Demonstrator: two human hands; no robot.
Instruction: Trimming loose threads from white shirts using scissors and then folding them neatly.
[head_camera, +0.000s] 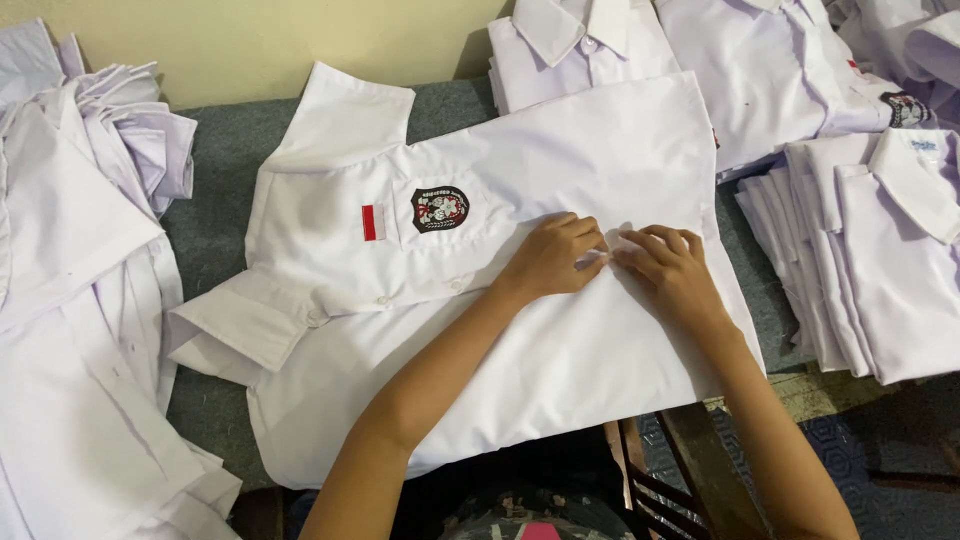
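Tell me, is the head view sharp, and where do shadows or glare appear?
Head view: mostly sharp, light soft and even; the white shirt looks bright but keeps its creases; faint shadows lie under the left hand and right hand; the lower edge is dark.

Sewn on the spread white shirt (560, 190): a small red-and-white rectangular label (373, 222) beside a dark shield-shaped badge (439, 209) on the pocket. Another dark badge (905, 109) at upper right, on a folded shirt.

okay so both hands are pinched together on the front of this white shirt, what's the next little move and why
Probably fasten that spot, then shift both hands along the front edge. The left hand and right hand meet fingertip to fingertip on the shirt, which lies flat on the grey table.
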